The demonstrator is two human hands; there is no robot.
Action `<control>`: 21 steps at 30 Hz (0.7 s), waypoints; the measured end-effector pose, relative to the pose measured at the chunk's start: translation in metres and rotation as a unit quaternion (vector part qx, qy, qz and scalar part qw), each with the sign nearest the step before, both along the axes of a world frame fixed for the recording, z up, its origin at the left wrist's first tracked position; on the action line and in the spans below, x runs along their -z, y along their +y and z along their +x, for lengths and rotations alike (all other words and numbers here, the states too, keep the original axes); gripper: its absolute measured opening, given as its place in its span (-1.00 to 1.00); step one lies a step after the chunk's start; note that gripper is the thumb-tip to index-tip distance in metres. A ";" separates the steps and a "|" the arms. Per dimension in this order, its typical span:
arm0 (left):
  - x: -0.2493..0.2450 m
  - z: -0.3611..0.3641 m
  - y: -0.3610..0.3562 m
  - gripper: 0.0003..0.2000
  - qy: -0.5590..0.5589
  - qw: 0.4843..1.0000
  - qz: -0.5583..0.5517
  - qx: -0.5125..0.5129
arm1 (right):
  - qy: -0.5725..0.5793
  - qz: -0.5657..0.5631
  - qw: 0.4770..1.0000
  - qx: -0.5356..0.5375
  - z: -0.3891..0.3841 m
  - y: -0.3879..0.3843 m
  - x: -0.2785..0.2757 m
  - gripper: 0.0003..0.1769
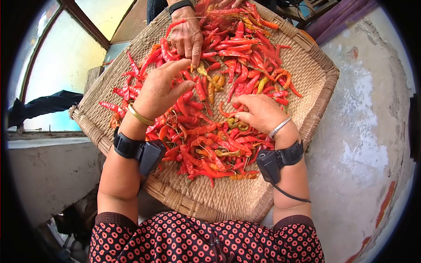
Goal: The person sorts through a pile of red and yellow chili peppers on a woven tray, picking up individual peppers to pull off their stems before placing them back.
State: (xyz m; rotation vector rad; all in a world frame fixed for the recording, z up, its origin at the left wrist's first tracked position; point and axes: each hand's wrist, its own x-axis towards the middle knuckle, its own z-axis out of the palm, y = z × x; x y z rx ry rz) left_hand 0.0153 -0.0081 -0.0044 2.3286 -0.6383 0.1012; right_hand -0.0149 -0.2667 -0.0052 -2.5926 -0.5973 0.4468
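On the left stood a bright window (61,57), with a pale ledge (48,144) below it on the near side. The woven basket (206,197) lay right of these, its raised rim probably serving to stop the red peppers (206,151) from rolling off; they lay heaped in its middle and across its far part, with bare weave at the near and right edges.

The left hand (164,85) reached over the left of the heap, fingers close together and stretched to the far side, thumb well apart from them, nothing visible between. That gap seemed to suit picking up one slim pepper. Just beyond its fingertips, a co-worker's hand (187,41) came in from the far side, one finger pointing down beside a pale yellow pepper (202,69). The yellow one stood out by colour among the red.

Farther right, the right hand (261,111) bent low over the heap, fingers curled and thumb near them, beside a curved red pepper (224,111); whether they gripped it I couldn't tell. Patchy grey concrete (359,131) lay to the right of the basket.
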 end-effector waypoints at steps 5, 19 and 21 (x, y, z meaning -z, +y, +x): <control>0.009 -0.017 -0.017 -0.89 0.056 0.988 0.079 0.122 | 0.001 0.012 1.000 0.021 0.008 -0.009 -0.002 -0.67; 0.023 -0.043 -0.035 -0.81 0.070 0.925 0.322 0.189 | 0.023 0.008 0.999 0.023 0.008 -0.010 -0.004 -0.71; 0.020 -0.037 -0.027 -0.87 0.109 0.953 0.167 0.227 | 0.035 -0.001 0.999 0.029 0.008 -0.009 -0.006 -0.71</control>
